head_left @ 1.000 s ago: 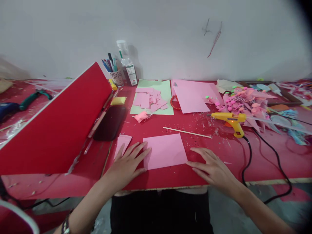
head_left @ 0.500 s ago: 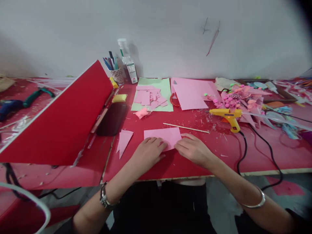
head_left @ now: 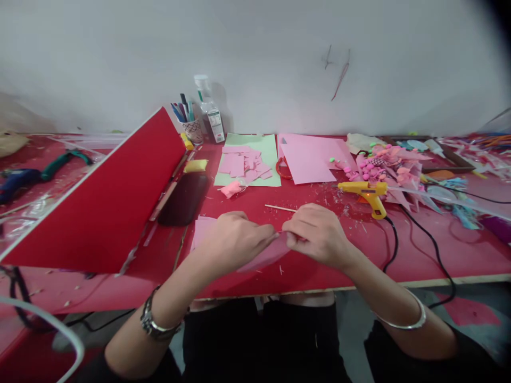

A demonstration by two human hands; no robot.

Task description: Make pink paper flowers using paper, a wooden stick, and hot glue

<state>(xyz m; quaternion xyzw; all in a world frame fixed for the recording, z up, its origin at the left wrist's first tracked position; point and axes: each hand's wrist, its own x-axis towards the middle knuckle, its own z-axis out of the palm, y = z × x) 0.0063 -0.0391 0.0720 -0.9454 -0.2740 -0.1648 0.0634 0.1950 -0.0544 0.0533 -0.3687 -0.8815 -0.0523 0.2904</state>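
Observation:
A pink paper sheet (head_left: 265,256) hangs between my hands, just above the red table near its front edge. With fingers curled, my left hand (head_left: 237,239) pinches the upper edge of the sheet. My right hand (head_left: 319,234) is closed on the same edge a short way to the right, the fingertips of both hands almost meeting. Most of that edge is hidden behind my fingers. Behind my right hand lies a thin wooden stick (head_left: 279,208), its right part covered. Cut pink paper pieces (head_left: 202,230) show partly beside my left hand.
A yellow glue gun (head_left: 363,189) with a black cord lies at the right, before a heap of pink decorations (head_left: 383,165). Pink scraps (head_left: 247,162) rest on green paper (head_left: 273,170). A red board (head_left: 120,197) leans at the left beside a dark phone-like slab (head_left: 183,199).
Both hands have risen from the table and closed on the paper's edge, lifting and tilting the sheet that lay flat. My left hand now partly covers the cut pieces, my right the stick.

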